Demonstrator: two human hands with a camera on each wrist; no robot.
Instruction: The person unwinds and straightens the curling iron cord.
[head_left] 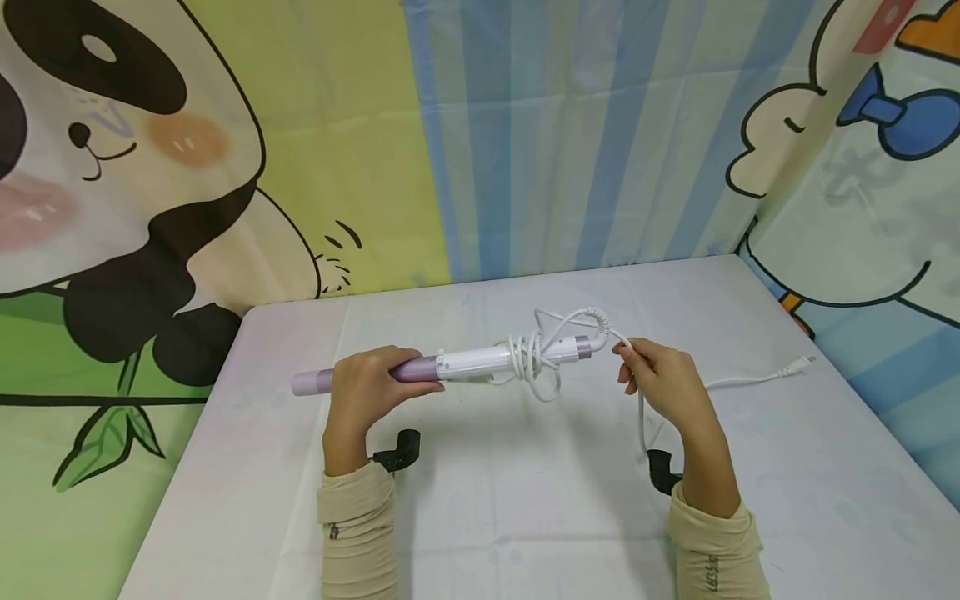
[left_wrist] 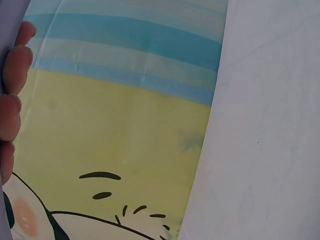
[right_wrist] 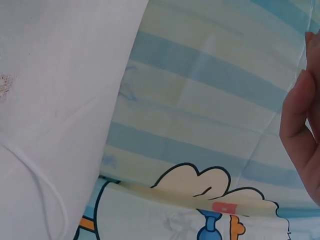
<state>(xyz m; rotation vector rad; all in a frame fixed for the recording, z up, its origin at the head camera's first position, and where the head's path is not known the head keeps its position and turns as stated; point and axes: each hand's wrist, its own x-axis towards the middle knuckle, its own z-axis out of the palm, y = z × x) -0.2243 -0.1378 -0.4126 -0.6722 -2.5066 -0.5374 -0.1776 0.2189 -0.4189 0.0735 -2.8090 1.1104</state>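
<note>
A purple and white curling iron (head_left: 476, 361) is held above the table, lying nearly level. My left hand (head_left: 363, 383) grips its purple barrel, whose end sticks out to the left. Fingertips of that hand (left_wrist: 14, 70) curl round a pale purple edge in the left wrist view. White cord (head_left: 527, 354) is wound in several loops about the white handle. My right hand (head_left: 667, 379) pinches the cord just right of the handle's end; in the right wrist view only part of this hand (right_wrist: 300, 125) shows. The cord's plug (head_left: 797, 365) is farther right.
A white table (head_left: 495, 500) lies under both hands. Behind it hangs a cartoon-printed backdrop (head_left: 375, 167), with another printed sheet on the right. Black mounts (head_left: 401, 450) sit at both wrists. A stretch of cord (right_wrist: 50, 192) trails over the white surface in the right wrist view.
</note>
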